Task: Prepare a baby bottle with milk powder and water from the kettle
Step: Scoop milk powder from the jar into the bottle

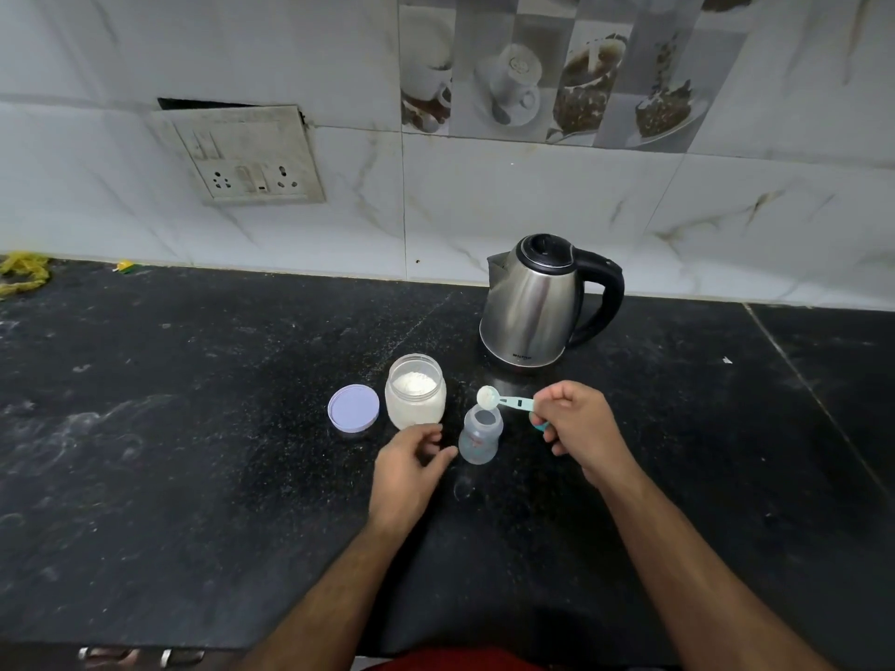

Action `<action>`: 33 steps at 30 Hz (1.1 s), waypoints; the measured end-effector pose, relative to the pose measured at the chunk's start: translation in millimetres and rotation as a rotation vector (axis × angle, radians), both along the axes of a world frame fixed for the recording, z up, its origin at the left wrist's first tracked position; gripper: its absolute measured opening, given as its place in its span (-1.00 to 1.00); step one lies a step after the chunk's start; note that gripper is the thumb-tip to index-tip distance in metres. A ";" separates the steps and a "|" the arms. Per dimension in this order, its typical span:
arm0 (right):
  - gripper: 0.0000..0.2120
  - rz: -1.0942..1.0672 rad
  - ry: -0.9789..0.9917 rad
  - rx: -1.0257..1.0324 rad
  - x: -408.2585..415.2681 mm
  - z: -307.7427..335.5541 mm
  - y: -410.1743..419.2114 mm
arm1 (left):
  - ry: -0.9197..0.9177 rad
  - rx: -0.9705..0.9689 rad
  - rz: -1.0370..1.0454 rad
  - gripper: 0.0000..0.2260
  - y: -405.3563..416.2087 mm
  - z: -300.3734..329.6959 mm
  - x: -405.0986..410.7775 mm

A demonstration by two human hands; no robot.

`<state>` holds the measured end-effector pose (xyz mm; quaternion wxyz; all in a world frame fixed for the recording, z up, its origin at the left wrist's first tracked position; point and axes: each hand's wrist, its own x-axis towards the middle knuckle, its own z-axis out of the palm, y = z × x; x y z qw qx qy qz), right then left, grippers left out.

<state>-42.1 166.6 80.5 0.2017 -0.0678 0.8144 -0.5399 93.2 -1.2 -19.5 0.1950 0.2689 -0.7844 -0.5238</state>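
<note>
A clear baby bottle (478, 435) stands open on the black counter (193, 428). My right hand (578, 426) grips the handle of a teal measuring scoop (503, 401), whose bowl holds white powder just above the bottle's mouth. My left hand (411, 464) rests on the counter just left of the bottle, fingers curled apart and holding nothing. An open jar of milk powder (415, 392) sits behind my left hand, with its lilac lid (353, 409) lying to its left. The steel kettle (537, 302) with a black handle stands behind the bottle, lid shut.
A tiled wall with a socket plate (247, 157) runs along the back of the counter. A yellow scrubber (22, 273) lies at the far left. The counter's front edge is near my body at the bottom.
</note>
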 end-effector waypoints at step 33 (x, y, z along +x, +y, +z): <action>-0.88 0.201 1.013 0.311 35.7 -14.9 12.2 | 0.012 0.059 -0.133 -0.56 16.7 6.3 -38.2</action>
